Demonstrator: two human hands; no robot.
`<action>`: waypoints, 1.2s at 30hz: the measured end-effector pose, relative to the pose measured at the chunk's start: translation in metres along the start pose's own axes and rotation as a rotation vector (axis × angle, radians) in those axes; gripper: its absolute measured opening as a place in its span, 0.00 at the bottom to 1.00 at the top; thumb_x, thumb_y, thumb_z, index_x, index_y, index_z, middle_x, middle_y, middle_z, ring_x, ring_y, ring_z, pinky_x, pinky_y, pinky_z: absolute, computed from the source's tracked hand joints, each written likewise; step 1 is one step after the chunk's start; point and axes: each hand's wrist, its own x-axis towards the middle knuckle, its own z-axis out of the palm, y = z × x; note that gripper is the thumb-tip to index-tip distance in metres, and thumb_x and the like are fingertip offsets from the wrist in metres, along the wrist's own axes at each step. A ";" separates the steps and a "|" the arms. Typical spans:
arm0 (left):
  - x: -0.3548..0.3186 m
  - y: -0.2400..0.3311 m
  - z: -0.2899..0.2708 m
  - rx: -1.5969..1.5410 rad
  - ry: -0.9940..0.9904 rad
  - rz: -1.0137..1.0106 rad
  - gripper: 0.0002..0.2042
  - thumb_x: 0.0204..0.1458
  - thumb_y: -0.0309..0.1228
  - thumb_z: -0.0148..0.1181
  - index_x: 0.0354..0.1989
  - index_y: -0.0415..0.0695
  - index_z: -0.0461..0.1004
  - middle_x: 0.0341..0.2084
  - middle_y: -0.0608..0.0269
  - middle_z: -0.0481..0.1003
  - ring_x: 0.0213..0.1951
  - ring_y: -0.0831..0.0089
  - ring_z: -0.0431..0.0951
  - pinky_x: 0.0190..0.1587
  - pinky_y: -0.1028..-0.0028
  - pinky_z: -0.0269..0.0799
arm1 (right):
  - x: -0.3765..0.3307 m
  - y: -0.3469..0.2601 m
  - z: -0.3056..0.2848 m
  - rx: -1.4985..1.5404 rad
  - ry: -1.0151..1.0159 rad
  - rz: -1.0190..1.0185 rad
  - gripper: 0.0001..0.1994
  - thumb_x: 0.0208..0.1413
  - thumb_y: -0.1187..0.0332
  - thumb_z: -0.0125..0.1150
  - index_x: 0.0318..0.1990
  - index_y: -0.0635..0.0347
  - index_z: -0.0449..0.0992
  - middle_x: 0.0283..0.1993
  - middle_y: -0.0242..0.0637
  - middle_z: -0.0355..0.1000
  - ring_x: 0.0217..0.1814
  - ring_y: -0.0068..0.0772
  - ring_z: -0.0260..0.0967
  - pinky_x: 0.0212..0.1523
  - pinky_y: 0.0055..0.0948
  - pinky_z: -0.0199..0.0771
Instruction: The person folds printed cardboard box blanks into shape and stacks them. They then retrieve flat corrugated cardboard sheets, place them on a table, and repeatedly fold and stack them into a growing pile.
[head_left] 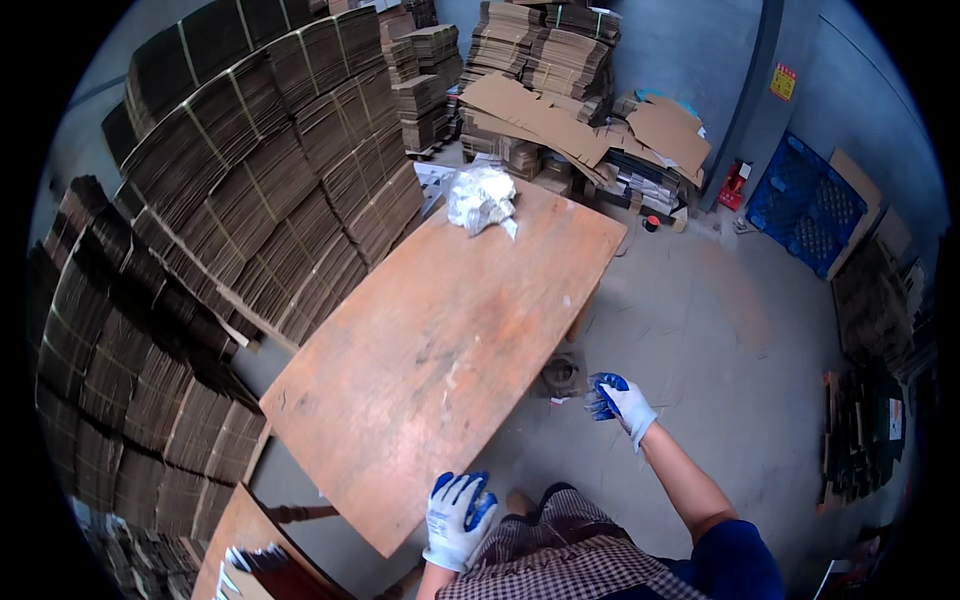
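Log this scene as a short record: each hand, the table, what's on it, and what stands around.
Left hand: gloved in white and blue, beside the near end of the table; contact unclear
Right hand: gloved likewise, fingers curled, right of the table; grip unclear
Table top: wooden, worn, stained
On table: crumpled silvery-white bundle, far end
Left side: strapped stacks of flat brown cardboard
Far right: blue pallet, propped up

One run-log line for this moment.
left hand: beside table, contact unclear | right hand: over floor, grip unclear | crumpled silvery bundle: on table's far end
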 end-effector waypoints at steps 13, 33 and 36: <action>0.153 -0.068 0.066 0.174 -0.106 -0.265 0.20 0.51 0.36 0.63 0.52 0.41 0.76 0.45 0.53 0.78 0.49 0.57 0.76 0.60 0.56 0.64 | 0.475 -0.112 0.162 -2.125 0.108 -1.275 0.13 0.60 0.66 0.51 0.50 0.50 0.77 0.45 0.33 0.76 0.44 0.32 0.74 0.39 0.39 0.70; 0.640 -0.283 0.217 -0.268 0.112 -0.966 0.42 0.54 0.42 0.62 0.75 0.53 0.45 0.68 0.50 0.60 0.66 0.52 0.64 0.66 0.63 0.61 | 0.481 -0.185 0.124 -1.677 -0.461 -1.175 0.15 0.52 0.64 0.62 0.49 0.48 0.76 0.49 0.37 0.75 0.47 0.35 0.74 0.43 0.39 0.73; 0.643 -0.287 0.226 -0.217 0.112 -0.970 0.42 0.53 0.38 0.62 0.75 0.48 0.45 0.70 0.52 0.58 0.67 0.54 0.62 0.68 0.66 0.59 | 0.459 -0.204 0.092 -1.062 -0.276 -0.994 0.16 0.51 0.69 0.66 0.50 0.51 0.77 0.52 0.34 0.75 0.49 0.30 0.73 0.47 0.34 0.74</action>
